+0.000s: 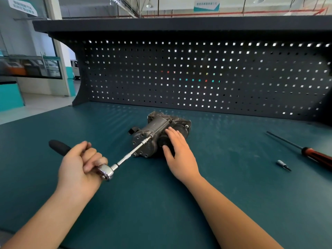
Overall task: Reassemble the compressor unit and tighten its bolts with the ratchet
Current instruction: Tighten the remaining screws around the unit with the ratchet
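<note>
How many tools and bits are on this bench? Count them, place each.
3. The ratchet in the left hand; the screwdriver at the right edge of the mat; the loose bit beside it. Others may lie out of frame.

On my feed the table reads as a deep, even teal, scuffed a little paler in spots. Behind it the pegboard is dark charcoal, patterned with a regular grid of small square holes. Most glow white, and a few show teal or red. The compressor unit is dull dark grey metal, blacker on its right side. The ratchet has a bright chrome head, a silver extension and a matte black grip. The screwdriver has a red-and-black handle on a black shaft. The bit is silver with a dark tip. Overhead I see a red pipe and a white sign with a teal band.
</note>
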Available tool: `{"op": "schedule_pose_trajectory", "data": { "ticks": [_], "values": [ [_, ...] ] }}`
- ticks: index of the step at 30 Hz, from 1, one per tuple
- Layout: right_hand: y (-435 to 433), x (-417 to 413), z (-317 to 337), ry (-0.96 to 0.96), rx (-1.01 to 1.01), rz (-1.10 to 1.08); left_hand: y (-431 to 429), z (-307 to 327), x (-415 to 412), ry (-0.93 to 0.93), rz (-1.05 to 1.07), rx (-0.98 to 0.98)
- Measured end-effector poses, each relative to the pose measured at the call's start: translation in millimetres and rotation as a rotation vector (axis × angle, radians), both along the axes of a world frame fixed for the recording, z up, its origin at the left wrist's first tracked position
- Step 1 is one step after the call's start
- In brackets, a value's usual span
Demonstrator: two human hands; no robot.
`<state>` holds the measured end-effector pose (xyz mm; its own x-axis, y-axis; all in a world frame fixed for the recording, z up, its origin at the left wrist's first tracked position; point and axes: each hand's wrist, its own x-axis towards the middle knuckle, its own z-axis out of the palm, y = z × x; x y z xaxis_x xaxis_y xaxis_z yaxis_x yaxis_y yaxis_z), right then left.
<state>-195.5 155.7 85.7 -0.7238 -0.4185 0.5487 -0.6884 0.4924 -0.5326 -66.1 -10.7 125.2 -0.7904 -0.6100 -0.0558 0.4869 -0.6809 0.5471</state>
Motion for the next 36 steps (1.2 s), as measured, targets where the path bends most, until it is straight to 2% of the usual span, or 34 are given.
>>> {"op": "schedule_pose_trajectory", "data": {
  "ticks": [5, 10, 13, 20, 28, 31, 33, 34, 36],
  "values": [
    [2.8, -0.4, 1.4, 0.016, 0.029, -0.003, 3.5, 7.2, 0.0, 0.049, 0.033, -0.15],
    [10.4, -6.7, 7.7, 0.011, 0.132, 0.009, 16.6, 23.5, 2.1, 0.084, 0.073, -0.57],
    [16.8, -10.6, 9.9, -0.01, 0.12, 0.008, 32.0, 27.0, 4.1, 0.14, 0.024, -0.793],
    [26.2, -14.3, 11.5, -0.053, 0.055, 0.008, 50.0, 22.0, 5.4, 0.241, -0.092, -0.984],
    [26.0, -16.9, 7.4, -0.028, -0.051, 0.036, 52.9, 38.9, 0.0, 0.104, -0.141, -1.351],
    [25.0, -19.3, 3.6, -0.013, -0.053, 0.057, 51.1, 39.4, 3.2, 0.09, -0.077, -1.323],
    [23.5, -19.7, 0.6, -0.003, -0.119, 0.056, 43.7, 36.0, 8.5, 0.069, -0.051, -1.22],
    [22.8, -19.5, -0.8, -0.004, -0.166, 0.045, 36.6, 34.3, 11.3, 0.06, -0.056, -1.121],
    [22.3, -17.8, -3.2, -0.002, -0.228, 0.029, 15.8, 30.2, 16.7, 0.054, -0.107, -0.788]
  ]
}}
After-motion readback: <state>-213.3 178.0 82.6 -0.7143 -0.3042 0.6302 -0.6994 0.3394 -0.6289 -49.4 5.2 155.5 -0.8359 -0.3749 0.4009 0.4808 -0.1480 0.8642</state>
